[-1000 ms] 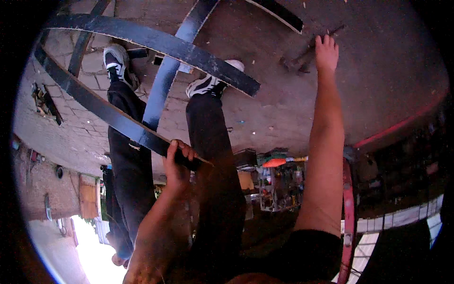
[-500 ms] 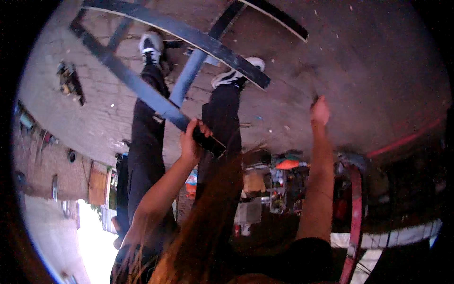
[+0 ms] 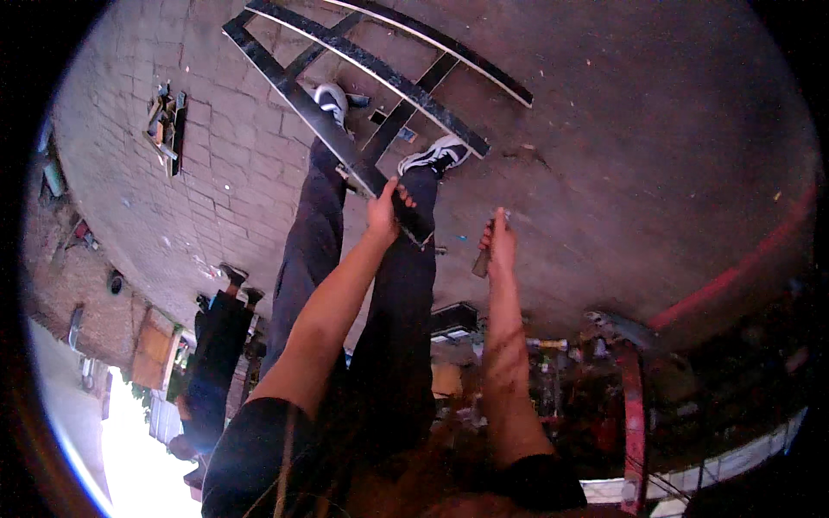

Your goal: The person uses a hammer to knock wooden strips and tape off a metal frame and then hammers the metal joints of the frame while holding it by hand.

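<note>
I see a paved brick floor (image 3: 216,173) running into a smoother concrete surface (image 3: 656,155) on the right. A small rack of tools (image 3: 166,125) lies on the bricks, well apart from everything else. Another person in dark trousers (image 3: 216,345) stands at the left edge of the paving, beside an orange-brown door (image 3: 154,352). A red metal stand (image 3: 630,406) rises at the lower right, with a cluttered heap of cans and workshop odds (image 3: 553,363) just beside it. A red painted line (image 3: 734,276) curves across the concrete.
</note>
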The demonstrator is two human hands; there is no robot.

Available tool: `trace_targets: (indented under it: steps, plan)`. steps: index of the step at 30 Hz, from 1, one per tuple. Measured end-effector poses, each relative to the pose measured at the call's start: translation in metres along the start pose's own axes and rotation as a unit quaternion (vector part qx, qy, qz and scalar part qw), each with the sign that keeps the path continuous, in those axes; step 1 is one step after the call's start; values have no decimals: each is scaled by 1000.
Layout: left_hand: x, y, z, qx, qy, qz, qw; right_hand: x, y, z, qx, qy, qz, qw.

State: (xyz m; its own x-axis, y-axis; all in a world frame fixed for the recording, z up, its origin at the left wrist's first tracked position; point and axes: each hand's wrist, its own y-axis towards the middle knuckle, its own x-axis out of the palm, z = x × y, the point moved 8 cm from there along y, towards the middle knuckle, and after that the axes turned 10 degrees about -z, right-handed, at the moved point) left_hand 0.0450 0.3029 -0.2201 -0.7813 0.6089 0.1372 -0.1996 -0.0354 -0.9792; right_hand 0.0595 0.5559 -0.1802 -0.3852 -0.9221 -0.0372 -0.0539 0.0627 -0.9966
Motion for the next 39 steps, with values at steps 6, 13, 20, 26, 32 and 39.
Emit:
trace_targets:
  steps: [6,13,20,26,32,39]
  plan:
    - [9,6,-13,22,-41,-10,999,52,-34,-1,-36,-81,11,996]
    - [17,-10,5,24,-41,-82,996,109,-73,-9,-77,-90,-99,988]
    - [15,-40,15,-20,-187,-130,974,139,-110,8,-30,-101,-130,986]
    - [-20,-23,12,16,-81,-71,994,149,-97,-13,-64,-169,-76,981]
    - [-43,-11,3,4,-71,-47,996,157,-149,-124,-333,-189,-28,923]
    - [-41,-13,4,21,-40,14,999,144,-140,-107,-540,-74,81,834]
